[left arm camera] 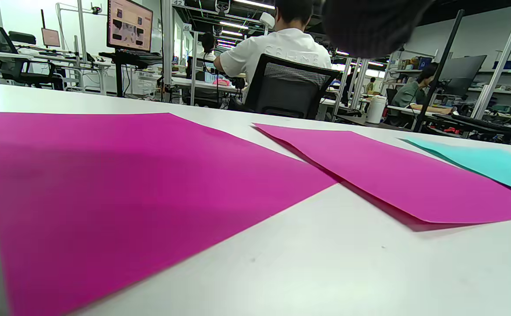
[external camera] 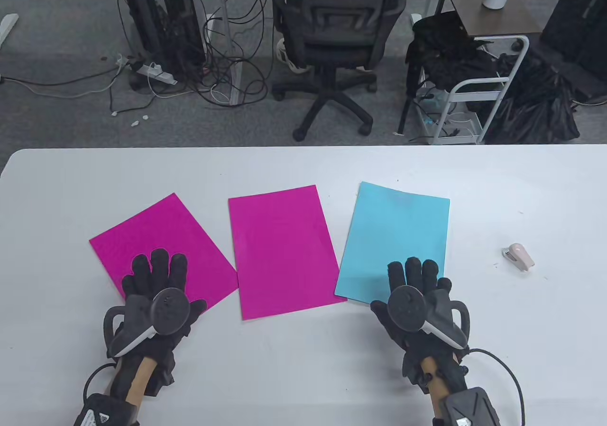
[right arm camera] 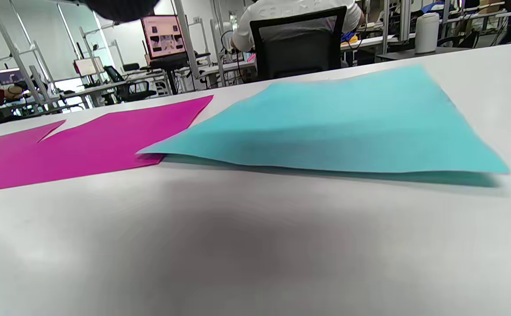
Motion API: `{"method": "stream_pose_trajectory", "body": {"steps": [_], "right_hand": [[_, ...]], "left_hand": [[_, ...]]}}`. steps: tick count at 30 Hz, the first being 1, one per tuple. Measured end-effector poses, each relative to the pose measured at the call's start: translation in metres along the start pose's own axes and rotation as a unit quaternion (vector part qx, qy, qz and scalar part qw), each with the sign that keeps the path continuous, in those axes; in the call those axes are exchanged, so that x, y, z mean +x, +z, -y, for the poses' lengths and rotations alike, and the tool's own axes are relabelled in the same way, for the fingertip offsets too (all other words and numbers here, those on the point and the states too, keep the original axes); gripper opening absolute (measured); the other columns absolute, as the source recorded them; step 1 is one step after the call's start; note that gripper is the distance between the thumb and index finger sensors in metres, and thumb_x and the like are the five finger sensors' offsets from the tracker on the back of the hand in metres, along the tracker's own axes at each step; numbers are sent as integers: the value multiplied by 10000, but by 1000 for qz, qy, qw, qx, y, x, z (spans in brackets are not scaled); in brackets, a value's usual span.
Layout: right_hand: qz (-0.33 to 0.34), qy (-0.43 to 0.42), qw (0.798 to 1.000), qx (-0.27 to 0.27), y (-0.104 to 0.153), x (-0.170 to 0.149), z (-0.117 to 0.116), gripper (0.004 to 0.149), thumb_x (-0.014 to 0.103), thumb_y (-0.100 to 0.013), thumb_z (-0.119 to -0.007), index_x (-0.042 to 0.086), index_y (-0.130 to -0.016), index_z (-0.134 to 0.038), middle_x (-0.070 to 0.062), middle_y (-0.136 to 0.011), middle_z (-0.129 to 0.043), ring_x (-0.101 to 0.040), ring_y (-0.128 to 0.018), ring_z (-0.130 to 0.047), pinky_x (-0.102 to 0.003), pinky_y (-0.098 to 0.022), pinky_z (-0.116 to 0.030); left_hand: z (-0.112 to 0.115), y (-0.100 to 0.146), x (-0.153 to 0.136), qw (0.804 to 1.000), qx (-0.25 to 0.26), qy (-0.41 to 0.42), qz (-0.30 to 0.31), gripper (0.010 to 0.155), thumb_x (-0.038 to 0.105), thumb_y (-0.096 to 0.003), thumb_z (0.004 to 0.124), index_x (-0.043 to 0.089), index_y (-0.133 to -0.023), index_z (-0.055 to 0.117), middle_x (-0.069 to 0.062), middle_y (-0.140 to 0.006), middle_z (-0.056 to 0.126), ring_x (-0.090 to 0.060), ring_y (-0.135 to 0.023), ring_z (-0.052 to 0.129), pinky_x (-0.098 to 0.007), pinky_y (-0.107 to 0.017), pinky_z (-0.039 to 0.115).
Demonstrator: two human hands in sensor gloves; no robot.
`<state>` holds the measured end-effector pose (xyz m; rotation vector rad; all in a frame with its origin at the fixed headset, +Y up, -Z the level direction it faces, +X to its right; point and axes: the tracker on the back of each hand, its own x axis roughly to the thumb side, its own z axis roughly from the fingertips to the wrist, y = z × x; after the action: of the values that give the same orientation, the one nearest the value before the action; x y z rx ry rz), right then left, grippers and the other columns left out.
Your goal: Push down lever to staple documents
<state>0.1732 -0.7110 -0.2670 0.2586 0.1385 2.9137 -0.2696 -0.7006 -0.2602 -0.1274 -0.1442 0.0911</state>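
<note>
Rightward, stapler (external camera: 518, 257) flat, long axis diagonal.

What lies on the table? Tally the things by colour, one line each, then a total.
Magenta sheets: 2, left magenta sheet and middle magenta sheet
Blue sheets: 1, blue sheet
Pale pink staplers: 1, stapler
Total: 4
</note>
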Motion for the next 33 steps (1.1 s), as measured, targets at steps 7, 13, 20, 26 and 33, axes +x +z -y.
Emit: {"method": "stream_pose_trajectory", "body": {"steps": [7, 13, 20, 26, 33], "right_hand": [[3, -4, 1000, -4, 1, -2, 1, 844, 506, -559, -535, -15, -1117, -174, -401, -1089, -101, -683, -953, -112, -802, -633, -243], [8, -3, 1000, -7, 0, 1, 1, 842, 506, -560, -535, -13, -1117, -176, -400, -1090, -99, -681, -955, -114, -803, -633, -244], [13, -5, 1000, -10, 1, 1, 0, 842, 506, -560, -535, -14, -1118, -177, -400, -1090, -110, -682, -956, -119, -802, -634, -246], [14, -6, 1000, -8, 1, 2, 0, 841, 505, -560, -534, -14, -1118, -179, -403, -1090, -102, -687, -954, -124, -802, -634, -250], [14, -15, 1000, -7, 0, 0, 0, 839, 504, -561, -535, -16, -1118, -184, -407, -1089, -110, -691, -953, -132, -802, -635, -253]], "left_hand": [[1, 2, 2, 1000, 2, -7, -2, 928, 504, -562, 668, 102, -1154, 77, -305, -1200, 31, -642, -1026, 42, -801, -658, 202], [2, 2, 0, 1000, 0, -7, -4, 923, 500, -563, 671, 102, -1158, 88, -307, -1203, 40, -643, -1028, 47, -802, -657, 204], [2, 1, 0, 1000, -2, -10, -7, 919, 499, -563, 671, 102, -1160, 97, -307, -1206, 49, -642, -1034, 59, -804, -660, 212], [2, 1, -1, 1000, 1, -4, -13, 903, 494, -564, 670, 95, -1165, 126, -315, -1214, 92, -645, -1048, 103, -804, -667, 241], [3, -5, -6, 999, 4, 21, -31, 877, 480, -568, 673, 77, -1171, 181, -330, -1224, 175, -663, -1056, 182, -806, -676, 292]]}}
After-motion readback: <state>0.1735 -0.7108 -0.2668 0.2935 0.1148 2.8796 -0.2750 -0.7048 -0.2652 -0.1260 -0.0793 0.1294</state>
